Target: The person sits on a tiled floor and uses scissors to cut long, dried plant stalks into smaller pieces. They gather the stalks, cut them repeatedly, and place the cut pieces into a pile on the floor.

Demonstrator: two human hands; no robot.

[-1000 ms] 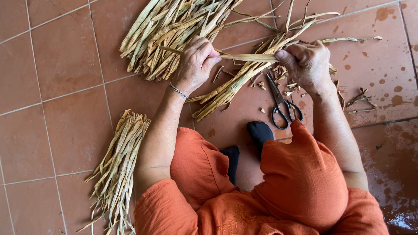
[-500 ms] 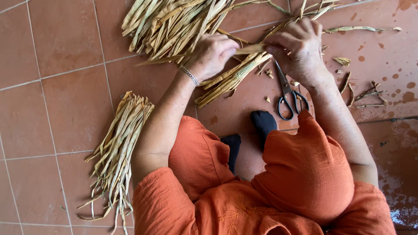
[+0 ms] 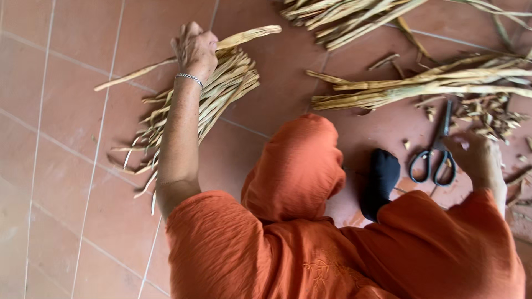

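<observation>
A long dried leaf strip (image 3: 166, 63) is gripped in the left hand (image 3: 195, 47), whose fingers are curled shut around it; the strip's pale end is seen jutting out to the right at the top of a bundle of dried strips (image 3: 213, 102) fanned on the tiled floor (image 3: 61, 166). The fingertips themselves are hidden behind the knuckles. The right hand (image 3: 477, 158) is lowered beside the black-handled scissors (image 3: 435, 155), just next to their loops; whether its fingers are spread or closed cannot be told, since the hand is blurred and partly covered by the orange sleeve (image 3: 443, 243). A second bundle (image 3: 421, 86) is laid across the floor above the scissors and is cut off at the right edge, with short trimmings (image 3: 487, 111) scattered by it. A third heap (image 3: 354, 16) is cropped by the top edge. A black-socked foot (image 3: 379, 182) is partly hidden between the orange-clad knees. No container is in view.
</observation>
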